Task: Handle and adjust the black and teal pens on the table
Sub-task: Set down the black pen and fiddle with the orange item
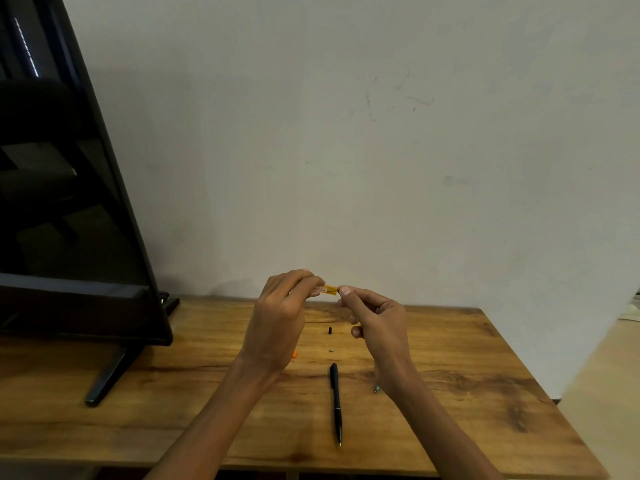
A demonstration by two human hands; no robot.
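Black pen (336,403): lay on the desk (467,368) near its front edge, tip toward the front, untouched.
Left hand (277,323): raised above the desk, fingers closed on one end of a short yellow piece (329,289).
Right hand (375,327): pinched the piece's other end.
Small black part (330,330): lay on the desk below the hands.
Teal pen: I could not tell where it was.
Monitor (69,202): stood at the desk's left edge.

A home room, going by the wooden table (450,393) against a scuffed wall (346,133) and a television (69,202)
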